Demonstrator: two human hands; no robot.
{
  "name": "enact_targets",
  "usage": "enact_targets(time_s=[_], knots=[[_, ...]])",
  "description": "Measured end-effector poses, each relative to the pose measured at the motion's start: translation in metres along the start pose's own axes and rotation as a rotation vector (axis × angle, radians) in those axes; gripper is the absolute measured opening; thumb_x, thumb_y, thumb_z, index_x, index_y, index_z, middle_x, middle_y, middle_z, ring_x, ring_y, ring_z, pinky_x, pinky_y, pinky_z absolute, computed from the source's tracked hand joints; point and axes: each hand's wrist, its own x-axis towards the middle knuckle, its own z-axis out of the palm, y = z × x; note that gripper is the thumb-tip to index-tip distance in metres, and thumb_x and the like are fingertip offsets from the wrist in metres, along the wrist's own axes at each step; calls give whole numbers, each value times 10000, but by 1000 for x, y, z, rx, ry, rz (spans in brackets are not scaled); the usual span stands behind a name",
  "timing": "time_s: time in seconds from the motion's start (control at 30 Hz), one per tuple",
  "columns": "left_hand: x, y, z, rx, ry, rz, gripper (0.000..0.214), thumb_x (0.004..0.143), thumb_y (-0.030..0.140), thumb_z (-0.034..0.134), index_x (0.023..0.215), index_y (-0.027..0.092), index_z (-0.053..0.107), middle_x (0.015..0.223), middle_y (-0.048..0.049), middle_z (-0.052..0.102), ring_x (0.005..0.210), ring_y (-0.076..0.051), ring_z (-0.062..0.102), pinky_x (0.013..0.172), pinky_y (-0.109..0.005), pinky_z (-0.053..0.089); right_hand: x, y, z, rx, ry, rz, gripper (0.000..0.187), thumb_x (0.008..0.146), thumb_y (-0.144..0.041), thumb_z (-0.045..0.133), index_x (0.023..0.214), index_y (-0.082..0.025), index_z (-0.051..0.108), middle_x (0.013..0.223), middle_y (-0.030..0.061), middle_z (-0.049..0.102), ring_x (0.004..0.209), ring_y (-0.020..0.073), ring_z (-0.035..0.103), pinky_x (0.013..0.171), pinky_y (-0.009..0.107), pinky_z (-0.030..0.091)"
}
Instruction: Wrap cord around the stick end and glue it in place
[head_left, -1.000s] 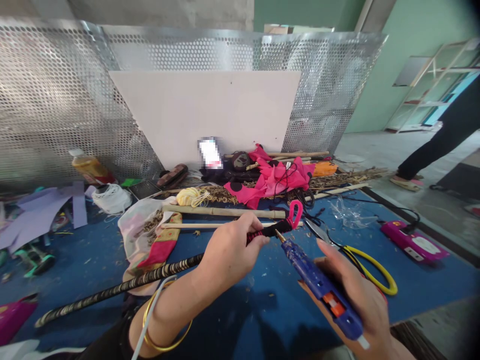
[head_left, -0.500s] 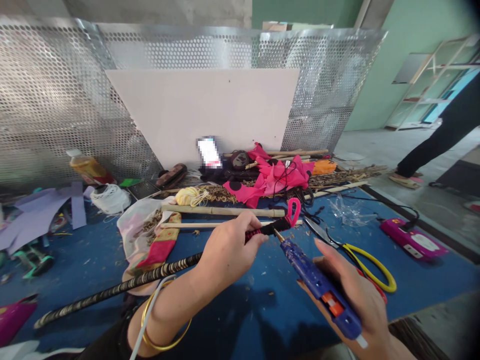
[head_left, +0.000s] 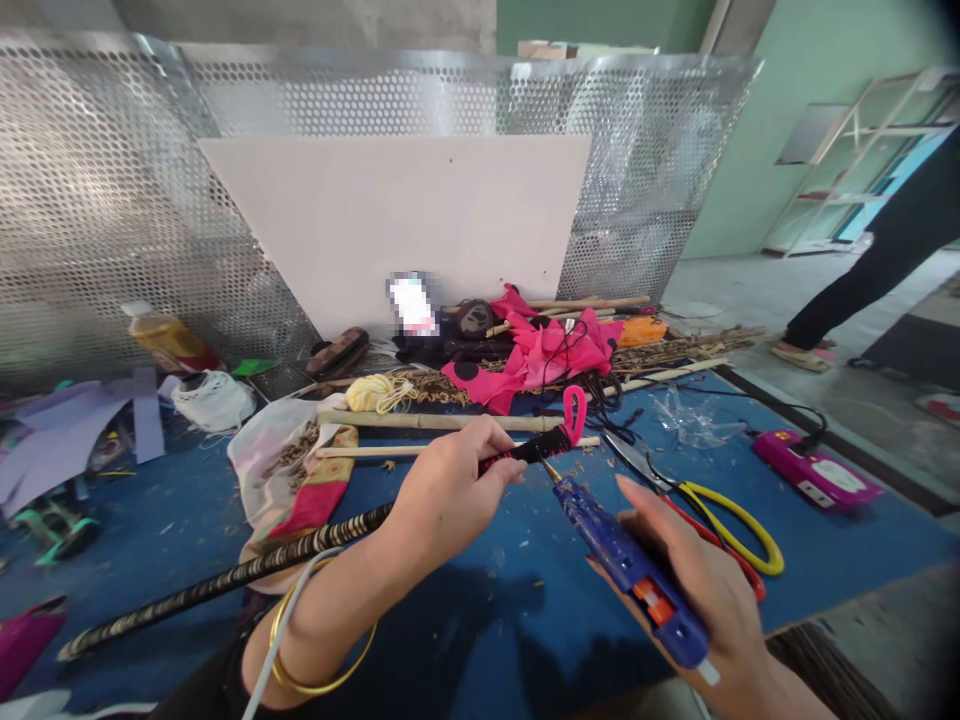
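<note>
My left hand (head_left: 454,475) is closed around a long stick (head_left: 225,583) wrapped in black and pale bands. Its far end, past my fingers, is bound in black with pink flecks and ends in a pink loop (head_left: 575,415). The near end slants down to the lower left. In my right hand (head_left: 697,570) is a blue glue gun (head_left: 622,560) with an orange part in its side. The nozzle points up and left, at or very near the black binding; whether they touch I cannot tell. Scissors (head_left: 731,520) with yellow and red handles lie just beyond my right hand.
Behind are bamboo sticks (head_left: 442,421), yellow yarn (head_left: 375,392), pink cloth (head_left: 555,350) and a lit phone (head_left: 412,303) against a white board (head_left: 405,220). A purple power strip (head_left: 814,468) lies right; a white mesh bag (head_left: 259,450) and purple sheets (head_left: 64,430) lie left. A person's leg (head_left: 862,260) shows far right.
The whole view has shifted slightly. The glue gun's nozzle stays by the black binding, and both hands keep their hold.
</note>
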Motion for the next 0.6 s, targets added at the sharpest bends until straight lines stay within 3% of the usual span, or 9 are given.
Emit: enact_targets(time_s=[0.17,0.3,0.37,0.47,0.53,0.6], knots=[[0,0,-3,-28,10,8,42,842,270,524,846,231,509,777,21,733,595,-146,625,564,-257,429,1,-2,-6,60,9,99,583,807,-301,601,1362,-230,438,962,50,730,785,217,724,656,268,586],[3,-3,-3,6,49,20,64,843,296,515,852,233,516,764,13,731,589,-156,631,567,-264,436,11,-7,-20,250,194,304,547,793,-340,668,1297,-224,490,891,42,710,735,192,711,664,269,586],[4,-5,-3,26,49,26,89,846,321,506,845,233,516,747,10,727,572,-160,625,563,-269,436,20,2,-29,346,280,447,517,811,-384,644,1278,-211,504,896,50,712,749,196,711,687,289,586],[6,-7,-2,46,33,35,100,847,335,495,839,237,506,738,11,727,573,-169,627,570,-276,438,37,35,-42,382,299,604,547,849,-418,577,1336,-207,441,980,60,713,858,211,704,757,324,573],[6,-7,-2,43,21,34,98,848,337,491,852,239,500,755,13,731,593,-174,638,580,-278,442,49,64,-48,225,226,615,582,882,-397,510,1396,-177,350,1018,71,706,945,220,682,827,350,547],[5,-6,0,40,9,31,99,851,337,488,869,240,496,764,12,734,611,-179,648,587,-279,443,62,89,-52,-183,69,634,584,906,-358,452,1418,-122,300,1136,128,666,1041,238,645,862,350,517]])
